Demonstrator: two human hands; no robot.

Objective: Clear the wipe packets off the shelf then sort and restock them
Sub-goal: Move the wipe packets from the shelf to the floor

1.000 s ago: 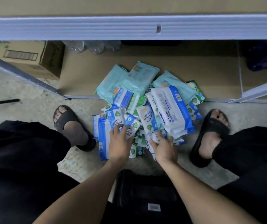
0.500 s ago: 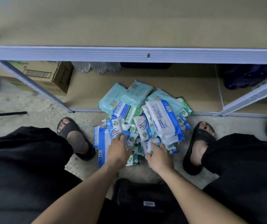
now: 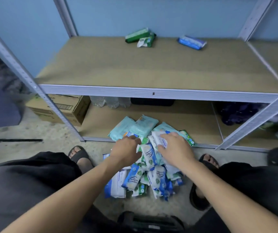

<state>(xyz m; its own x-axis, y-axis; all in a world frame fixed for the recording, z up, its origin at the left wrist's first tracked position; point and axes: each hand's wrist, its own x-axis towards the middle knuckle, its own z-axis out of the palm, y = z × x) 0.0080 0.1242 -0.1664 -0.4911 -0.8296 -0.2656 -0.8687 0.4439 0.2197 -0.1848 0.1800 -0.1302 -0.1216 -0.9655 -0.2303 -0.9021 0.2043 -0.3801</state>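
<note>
A pile of wipe packets [image 3: 140,180] in white, blue, green and teal spills from the bottom shelf board [image 3: 195,125] onto the floor between my feet. My right hand [image 3: 177,150] reaches over the pile's top, its fingers and thumb curled round a large white and blue packet [image 3: 158,140]. My left hand [image 3: 126,151] hovers beside it with fingers bent down over the teal packets [image 3: 133,126]; its fingertips are hidden. On the middle shelf [image 3: 151,68], near the back, lie two green packets [image 3: 140,37] and one blue packet [image 3: 192,42].
A cardboard box [image 3: 59,108], plastic bottles [image 3: 108,102] and a black tray [image 3: 151,101] sit at the back of the bottom level, with a dark purple bundle [image 3: 236,113] to the right. Grey steel uprights [image 3: 256,121] frame the shelf. A black bag [image 3: 148,222] lies below my arms.
My head has tilted up, so the middle shelf and its packets show. Both hands moved forward from the pile's near edge to its top, and the right hand took hold of the large white packet.
</note>
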